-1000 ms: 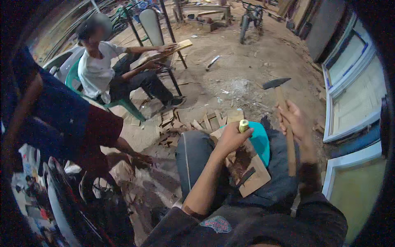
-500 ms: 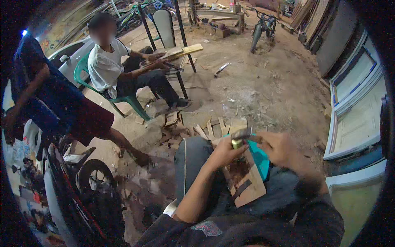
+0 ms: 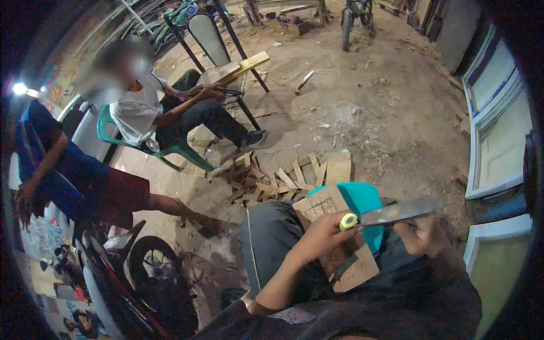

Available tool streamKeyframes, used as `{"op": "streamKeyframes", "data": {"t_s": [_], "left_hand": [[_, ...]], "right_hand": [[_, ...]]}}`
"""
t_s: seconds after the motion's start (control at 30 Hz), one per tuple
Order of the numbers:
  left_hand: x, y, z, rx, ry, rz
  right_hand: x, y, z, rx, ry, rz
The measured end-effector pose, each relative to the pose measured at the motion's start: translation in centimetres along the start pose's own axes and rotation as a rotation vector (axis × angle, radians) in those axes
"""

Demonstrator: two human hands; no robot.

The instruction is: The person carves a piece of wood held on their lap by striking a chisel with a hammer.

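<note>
My left hand (image 3: 322, 238) is closed around a tool with a yellow-green handle (image 3: 348, 221), probably a chisel; its lower part is hidden by the hand. Under that hand a light wooden board (image 3: 361, 271) lies slanted across my lap, with cuts at its far end and a dark recess nearer me. My right hand (image 3: 422, 235) grips a flat grey bar (image 3: 396, 212) with a worn brown patch. The bar's near end sits just right of the handle's butt; whether they touch I cannot tell. Behind the board shows a teal plastic seat (image 3: 365, 198).
Wood offcuts (image 3: 283, 178) lie on the dirt floor past my knees. A person in a white shirt (image 3: 136, 116) sits on a green chair (image 3: 105, 127), holding a plank (image 3: 232, 72). Another person (image 3: 79, 170) stands at left by a motorcycle (image 3: 153, 260). White-framed panels (image 3: 498, 124) lean at right.
My right hand and the bar have moved right, off the handle's top. The handle's butt now shows. My view has tilted down slightly, and the standing person's arm has shifted.
</note>
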State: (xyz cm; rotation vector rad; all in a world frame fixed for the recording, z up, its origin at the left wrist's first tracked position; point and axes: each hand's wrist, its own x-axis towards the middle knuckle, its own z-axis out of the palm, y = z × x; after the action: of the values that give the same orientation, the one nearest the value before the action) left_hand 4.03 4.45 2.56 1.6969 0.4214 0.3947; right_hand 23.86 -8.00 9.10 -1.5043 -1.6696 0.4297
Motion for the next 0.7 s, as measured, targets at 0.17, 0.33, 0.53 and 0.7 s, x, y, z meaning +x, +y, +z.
{"op": "streamKeyframes", "data": {"t_s": [0.17,0.33,0.53,0.7], "left_hand": [[-0.1,-0.5,-0.8,0.086,0.031,-0.111],[0.2,0.3,-0.6,0.086,-0.012,-0.192],[0.1,0.6,-0.7,0.189,-0.004,-0.063],[-0.2,1.1,-0.9,0.156,-0.057,-0.187]], "right_hand": [[1.7,-0.3,-0.3,-0.367,-0.257,-0.034],[1.0,-1.9,-1.8,-0.223,-0.058,-0.019],[1.2,-1.3,-1.2,-0.224,-0.189,0.004],[1.2,-0.5,-0.8,-0.300,-0.270,0.087]]}}
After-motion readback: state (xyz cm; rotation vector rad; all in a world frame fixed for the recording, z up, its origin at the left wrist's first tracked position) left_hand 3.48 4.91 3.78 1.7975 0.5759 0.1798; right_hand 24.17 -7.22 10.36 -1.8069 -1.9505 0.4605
